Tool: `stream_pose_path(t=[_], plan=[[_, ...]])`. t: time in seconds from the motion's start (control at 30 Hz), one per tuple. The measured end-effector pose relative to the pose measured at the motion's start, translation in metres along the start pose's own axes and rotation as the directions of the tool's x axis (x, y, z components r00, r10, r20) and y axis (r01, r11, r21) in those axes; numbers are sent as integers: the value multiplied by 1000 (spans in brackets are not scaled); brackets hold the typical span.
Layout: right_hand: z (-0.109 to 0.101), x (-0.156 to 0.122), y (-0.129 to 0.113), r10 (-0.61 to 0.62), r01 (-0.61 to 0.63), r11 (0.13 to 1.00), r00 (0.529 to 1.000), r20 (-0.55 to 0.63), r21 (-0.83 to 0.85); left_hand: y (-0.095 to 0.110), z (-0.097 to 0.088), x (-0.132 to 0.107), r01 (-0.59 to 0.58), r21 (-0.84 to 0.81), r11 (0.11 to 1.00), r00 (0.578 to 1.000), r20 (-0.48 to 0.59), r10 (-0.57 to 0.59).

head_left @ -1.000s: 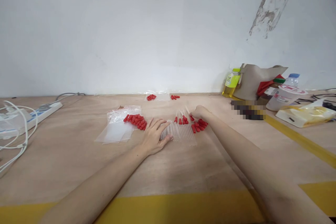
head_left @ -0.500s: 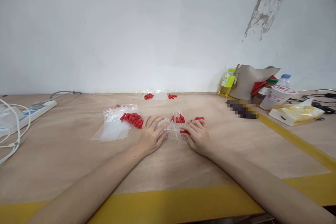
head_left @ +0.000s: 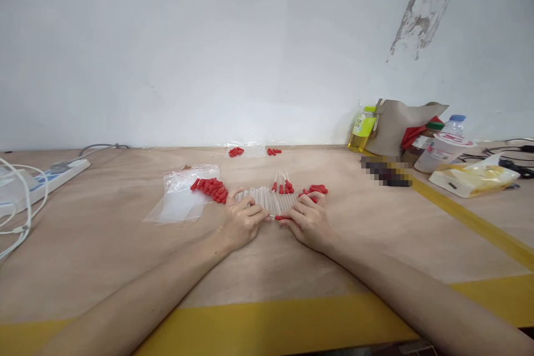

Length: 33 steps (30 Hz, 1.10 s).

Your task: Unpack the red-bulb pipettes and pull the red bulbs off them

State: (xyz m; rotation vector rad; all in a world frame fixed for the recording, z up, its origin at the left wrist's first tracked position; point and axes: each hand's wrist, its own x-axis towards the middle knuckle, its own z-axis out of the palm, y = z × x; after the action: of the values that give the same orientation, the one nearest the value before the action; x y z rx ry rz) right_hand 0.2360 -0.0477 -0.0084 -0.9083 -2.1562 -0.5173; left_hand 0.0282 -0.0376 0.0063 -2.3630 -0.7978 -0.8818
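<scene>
Between my two hands lies a glass dropper tube with a red rubber bulb [head_left: 278,217] at its right end. My left hand [head_left: 244,222] pinches the tube side, fingers closed. At the bulb, my right hand [head_left: 311,219] has its fingers closed too. Just beyond them a row of clear glass tubes [head_left: 267,200] lies side by side on the table. Several droppers [head_left: 281,184] with red bulbs fitted rest behind that row, tips pointing away. A heap of loose red bulbs [head_left: 214,189] sits left of my left hand, and more red bulbs [head_left: 319,188] lie behind my right hand.
Clear plastic bags [head_left: 181,200] lie at the left, partly under the heap. Two small groups of red pieces [head_left: 236,152] lie by the wall. A power strip [head_left: 62,178] with cables is far left. A yellow drink bottle [head_left: 362,129], grey bag [head_left: 390,128], cup and tissue pack [head_left: 473,179] stand right.
Both hands have come nearer to me and closer together, bringing the dropper from above the tube row to its near edge. More of the row and the right-hand bulbs now show.
</scene>
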Motion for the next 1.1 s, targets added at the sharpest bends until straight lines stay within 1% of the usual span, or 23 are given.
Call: stream_pose_path(t=[0.2,0.33,0.57,0.67,0.7,0.73,0.77,0.8,0.83,0.87,0.9,0.93,0.97,1.0,1.03,1.1], plan=[[-9,1,1,-66,64,997,997,37,40,1,-3,1,-49,-2,999,998,-32,48],[-11,0,3,-100,96,993,993,57,71,0,-4,1,-67,-6,998,997,-41,66],[-14,-1,2,-105,100,990,993,55,96,2,-4,3,-66,6,998,997,-34,67],[-17,-2,6,-101,96,990,994,38,102,-4,-4,0,-84,-4,996,996,-33,84],[-18,-3,10,-89,86,991,996,24,107,-9,-5,-2,-65,-12,998,997,-39,64],[-20,-3,16,-55,54,992,998,6,111,-17,-7,-4,-16,-19,1000,999,-52,15],[-21,-4,24,-6,9,992,1000,-26,124,-25,-9,-7,61,-27,998,996,-62,-63],[-23,-4,33,87,-79,988,995,-56,135,-34,-12,-9,163,-32,986,983,-78,-165],[-24,-5,42,206,-189,967,974,-89,170,-42,-15,-10,277,-29,960,958,-69,-279],[-25,-5,52,313,-277,932,940,-136,236,-49,-18,-11,376,-19,926,926,-28,-377],[-25,-4,61,426,-368,883,889,-168,292,-54,-21,-11,453,-2,891,891,21,-453],[-25,-4,70,513,-440,836,839,-181,328,-56,-22,-10,504,19,864,860,80,-504],[-25,-4,78,580,-500,792,796,-174,351,-57,-23,-9,527,38,849,839,135,-527],[-24,-4,84,631,-550,752,761,-154,362,-56,-23,-8,531,52,846,828,179,-531],[-23,-5,90,668,-592,719,733,-126,364,-55,-21,-8,526,59,849,824,211,-525],[-21,-7,99,729,-668,651,682,-52,362,-51,-15,-9,505,63,861,830,238,-504]])
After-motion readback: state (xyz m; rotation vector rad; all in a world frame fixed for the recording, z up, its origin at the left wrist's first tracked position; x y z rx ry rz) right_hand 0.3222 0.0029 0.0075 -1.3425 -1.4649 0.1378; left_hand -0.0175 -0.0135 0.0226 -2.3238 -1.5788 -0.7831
